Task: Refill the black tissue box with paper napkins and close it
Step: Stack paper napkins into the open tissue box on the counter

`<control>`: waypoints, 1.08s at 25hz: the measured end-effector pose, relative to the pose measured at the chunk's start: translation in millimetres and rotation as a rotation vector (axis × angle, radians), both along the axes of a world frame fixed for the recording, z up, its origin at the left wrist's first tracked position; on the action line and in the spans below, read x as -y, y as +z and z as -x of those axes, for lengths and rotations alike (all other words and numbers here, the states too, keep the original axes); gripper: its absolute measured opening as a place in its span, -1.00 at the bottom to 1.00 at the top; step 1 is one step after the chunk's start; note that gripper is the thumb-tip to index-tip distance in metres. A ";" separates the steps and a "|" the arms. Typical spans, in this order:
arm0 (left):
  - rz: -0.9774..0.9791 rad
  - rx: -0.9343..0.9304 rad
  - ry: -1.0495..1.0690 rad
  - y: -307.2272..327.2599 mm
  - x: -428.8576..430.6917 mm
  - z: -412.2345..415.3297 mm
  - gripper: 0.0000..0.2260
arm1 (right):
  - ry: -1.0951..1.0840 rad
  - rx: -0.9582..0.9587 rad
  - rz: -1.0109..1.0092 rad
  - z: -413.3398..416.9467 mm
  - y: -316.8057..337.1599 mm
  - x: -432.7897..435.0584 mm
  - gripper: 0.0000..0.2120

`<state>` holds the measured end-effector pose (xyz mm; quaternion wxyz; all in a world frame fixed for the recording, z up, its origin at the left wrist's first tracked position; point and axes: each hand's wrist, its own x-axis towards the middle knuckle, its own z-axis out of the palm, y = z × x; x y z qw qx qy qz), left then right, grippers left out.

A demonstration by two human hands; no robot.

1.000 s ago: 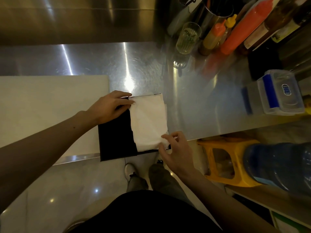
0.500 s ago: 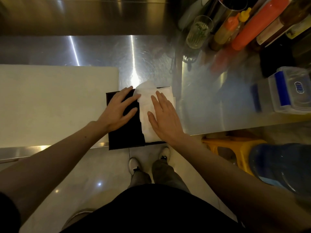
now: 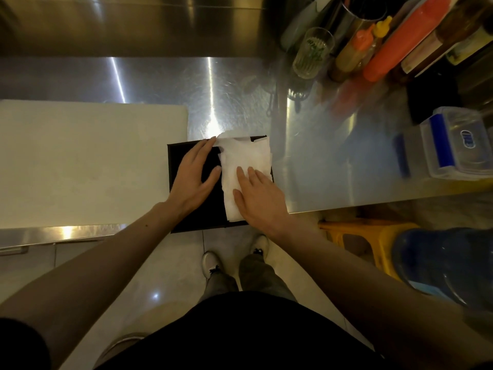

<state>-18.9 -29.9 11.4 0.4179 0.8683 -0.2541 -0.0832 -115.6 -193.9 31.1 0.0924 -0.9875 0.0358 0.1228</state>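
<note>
Steel table (image 3: 320,156) | black tissue box (image 3: 186,220) at its 6 o'clock edge, near side overhanging: could tip off under pressing | white paper napkins (image 3: 245,158) over box's 3 o'clock half, may shift or crumple | left hand (image 3: 190,180), right hand (image 3: 260,198) flat, fingers spread, no grip on anything | container (image 3: 453,145) at 3 o'clock: blue logo unreadable

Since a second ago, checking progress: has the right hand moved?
Yes. The right hand moved from the black tissue box's near edge up onto the white napkins.
</note>
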 end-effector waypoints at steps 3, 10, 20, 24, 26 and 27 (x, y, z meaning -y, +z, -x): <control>-0.070 0.012 0.056 -12.8 -3.4 9.9 -0.48 | -0.047 0.105 -0.016 -2.5 0.0 -2.4 -0.50; -0.245 0.040 0.171 -21.0 -10.0 25.3 -0.52 | 0.032 0.100 -0.032 -43.6 -15.2 -3.7 -0.47; -0.407 0.040 0.146 -18.8 -9.0 33.1 -0.51 | 0.045 -0.107 0.069 -43.4 -51.6 -6.7 -0.42; -0.420 0.036 0.140 -19.4 -7.7 32.5 -0.52 | 0.050 -0.098 0.058 -42.5 -58.8 -6.7 -0.43; -0.430 0.028 0.141 -19.0 -8.2 32.2 -0.51 | 0.047 -0.104 0.038 -42.7 -58.7 -6.7 -0.44; -0.434 0.027 0.139 -18.4 -7.7 32.5 -0.51 | 0.047 -0.113 0.030 -43.3 -58.2 -6.3 -0.44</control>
